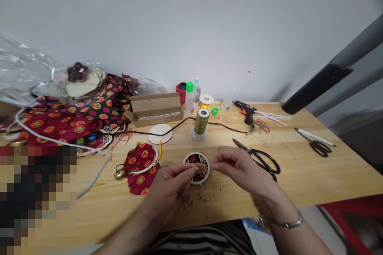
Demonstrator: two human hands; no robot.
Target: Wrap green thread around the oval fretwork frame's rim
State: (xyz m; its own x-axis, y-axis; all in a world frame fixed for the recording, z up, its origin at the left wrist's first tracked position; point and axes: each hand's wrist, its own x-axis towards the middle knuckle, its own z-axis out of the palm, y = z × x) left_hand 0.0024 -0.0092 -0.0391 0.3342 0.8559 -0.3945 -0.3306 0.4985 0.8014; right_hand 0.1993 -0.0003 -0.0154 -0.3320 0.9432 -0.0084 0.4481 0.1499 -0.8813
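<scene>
My left hand is closed in a pinch, with its fingertips over a round white lattice frame backed with dark patterned fabric. What it pinches is too small to name. My right hand, also pinched shut, hovers just right of that frame; anything between its fingertips is too fine to make out. Left of my left hand lies a red floral fabric piece with a white curved rim and a small brass bell. A spool of olive thread stands upright behind the frame.
Large black-handled scissors lie beside my right hand, smaller scissors farther right. Along the back are a glue gun, a green-capped bottle and an open cardboard box. Patterned fabric is heaped at left. A black cord crosses the table.
</scene>
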